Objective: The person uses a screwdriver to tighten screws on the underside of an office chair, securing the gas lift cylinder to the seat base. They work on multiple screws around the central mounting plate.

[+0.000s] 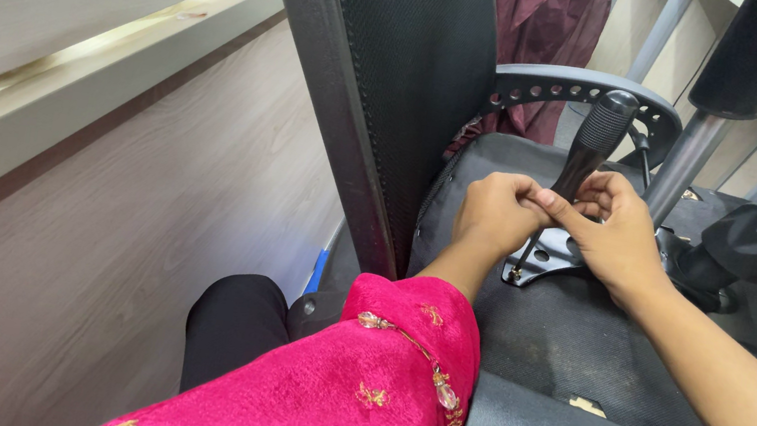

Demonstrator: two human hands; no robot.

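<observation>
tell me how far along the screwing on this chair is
Done: the black mesh backrest already stands against the seat. In hand: both hands, left and right, hold a black-handled screwdriver, tip at the silver metal bracket. Left: the bracket's other holes look open; I cannot tell how tight this screw is.

Both hands meet on the screwdriver (581,164): left hand (497,214) pinches the shaft, right hand (616,233) wraps it from three o'clock. Tip sits on the metal bracket (543,261) of the upturned office chair (580,346), mesh backrest (400,75) at eleven o'clock.
</observation>
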